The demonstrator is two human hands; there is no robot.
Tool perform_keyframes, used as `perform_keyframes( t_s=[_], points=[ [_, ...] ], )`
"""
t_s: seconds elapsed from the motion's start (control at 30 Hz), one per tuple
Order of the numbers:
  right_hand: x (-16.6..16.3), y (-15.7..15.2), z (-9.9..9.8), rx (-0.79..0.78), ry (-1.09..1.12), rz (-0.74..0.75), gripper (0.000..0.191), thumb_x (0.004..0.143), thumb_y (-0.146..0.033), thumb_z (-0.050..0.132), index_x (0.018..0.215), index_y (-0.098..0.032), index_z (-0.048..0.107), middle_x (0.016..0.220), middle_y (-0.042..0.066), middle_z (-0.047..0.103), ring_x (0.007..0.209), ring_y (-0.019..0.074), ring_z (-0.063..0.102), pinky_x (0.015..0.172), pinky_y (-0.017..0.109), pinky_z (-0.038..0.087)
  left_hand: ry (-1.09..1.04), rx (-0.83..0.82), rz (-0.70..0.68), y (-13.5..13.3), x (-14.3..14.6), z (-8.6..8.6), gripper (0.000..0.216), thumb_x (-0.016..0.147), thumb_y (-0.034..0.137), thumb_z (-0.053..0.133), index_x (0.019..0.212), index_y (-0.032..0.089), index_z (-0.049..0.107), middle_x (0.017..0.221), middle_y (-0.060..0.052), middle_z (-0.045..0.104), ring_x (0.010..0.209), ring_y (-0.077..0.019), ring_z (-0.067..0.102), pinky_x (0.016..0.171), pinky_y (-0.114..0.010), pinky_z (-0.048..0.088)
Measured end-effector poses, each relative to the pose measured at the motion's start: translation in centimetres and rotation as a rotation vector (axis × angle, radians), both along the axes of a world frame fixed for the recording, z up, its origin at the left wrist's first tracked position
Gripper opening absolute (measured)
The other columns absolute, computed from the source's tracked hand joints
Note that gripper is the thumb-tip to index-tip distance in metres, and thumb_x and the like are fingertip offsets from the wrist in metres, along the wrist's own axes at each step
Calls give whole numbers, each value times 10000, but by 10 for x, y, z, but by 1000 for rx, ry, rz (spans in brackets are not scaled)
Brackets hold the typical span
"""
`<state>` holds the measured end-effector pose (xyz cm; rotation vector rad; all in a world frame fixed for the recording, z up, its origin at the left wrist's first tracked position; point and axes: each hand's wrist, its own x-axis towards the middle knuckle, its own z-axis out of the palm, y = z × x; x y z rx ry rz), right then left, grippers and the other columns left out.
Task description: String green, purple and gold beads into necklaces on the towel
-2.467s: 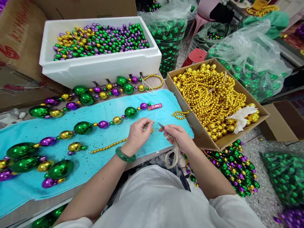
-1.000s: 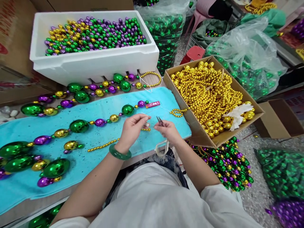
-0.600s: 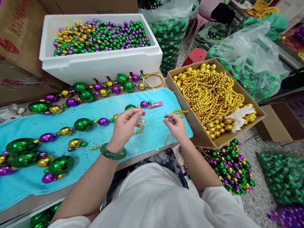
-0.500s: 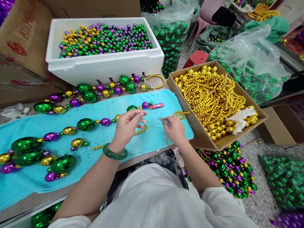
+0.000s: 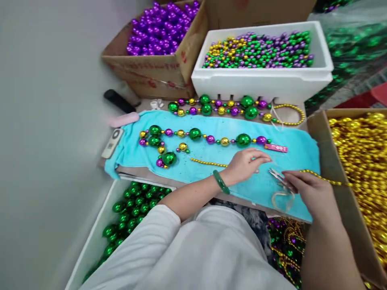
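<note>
My left hand (image 5: 246, 164), with a green bangle at the wrist, rests on the turquoise towel (image 5: 211, 161), fingers curled in a pinch on the end of a thin gold bead strand (image 5: 208, 162). My right hand (image 5: 311, 192) grips small metal snips (image 5: 279, 177) with a cream loop hanging from them. A second gold strand (image 5: 323, 177) runs from that hand toward the box at the right. A long string of large green, purple and gold beads (image 5: 211, 139) with a red tag (image 5: 276, 148) lies just beyond my hands.
A white foam box (image 5: 263, 78) of mixed small beads stands behind the towel, beside a carton of purple beads (image 5: 163, 30). A carton of gold strands (image 5: 359, 161) sits at the right. A tray of green beads (image 5: 130, 209) lies below left. A grey wall fills the left.
My head has swung left, so the wall and the purple bead carton now show. Both hands have dropped from a raised position down to the towel, still holding strand and snips.
</note>
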<state>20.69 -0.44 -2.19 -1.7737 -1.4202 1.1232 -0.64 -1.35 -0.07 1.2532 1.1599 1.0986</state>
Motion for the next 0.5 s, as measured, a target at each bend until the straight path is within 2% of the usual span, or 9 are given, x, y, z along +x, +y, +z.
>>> perform_keyframes(
  t_s=[0.07, 0.13, 0.23, 0.27, 0.33, 0.43, 0.5],
  points=[
    [7, 4, 1, 48, -241, 11, 149, 645, -379, 724, 748, -279, 767, 856, 102, 733, 780, 270, 649, 666, 414, 465, 14, -19, -25, -2, -4, -1, 192, 872, 313, 590, 832, 173, 715, 993, -79, 668, 639, -81, 597, 486, -176, 481],
    [2, 4, 8, 70, -274, 3, 140, 651, -379, 713, 733, -277, 763, 844, 92, 733, 789, 271, 647, 686, 418, 464, -12, -48, -57, -3, -5, -2, 179, 869, 302, 587, 822, 173, 703, 939, -64, 682, 576, -62, 559, 489, -180, 474],
    [-20, 0, 23, 62, -26, -27, 237, 650, -381, 716, 812, -212, 755, 693, 55, 679, 567, 169, 550, 540, 327, 423, -78, -152, -41, -4, -5, 0, 167, 844, 304, 597, 842, 166, 691, 799, -39, 666, 510, -61, 525, 452, -184, 441],
    [-28, -1, 26, 22, 96, 7, 281, 655, -373, 715, 869, -193, 743, 723, 49, 683, 521, 131, 509, 509, 301, 405, -80, -178, -26, -4, -6, 0, 173, 833, 317, 605, 848, 165, 686, 759, -27, 652, 479, -62, 520, 429, -189, 418],
    [-41, 0, 28, -10, 325, 103, 361, 667, -339, 709, 1000, -200, 705, 935, 50, 714, 488, 74, 456, 463, 259, 362, -95, -189, -20, -1, -9, 0, 180, 826, 331, 604, 841, 169, 683, 762, -18, 644, 459, -62, 526, 433, -201, 421],
    [-54, 2, 26, -63, 518, 193, 422, 661, -324, 731, 1058, -194, 667, 1047, 57, 698, 522, 70, 512, 447, 239, 370, -101, -157, 15, 3, -12, -1, 194, 801, 354, 633, 794, 169, 688, 842, -31, 641, 444, -52, 525, 420, -207, 418],
    [-60, 0, 24, -106, 557, 210, 459, 635, -332, 758, 1056, -181, 656, 952, 47, 702, 560, 94, 561, 445, 231, 381, -87, -114, 53, 4, -12, 0, 200, 783, 363, 653, 776, 168, 696, 968, -53, 628, 455, -47, 533, 409, -211, 423]
  ],
)
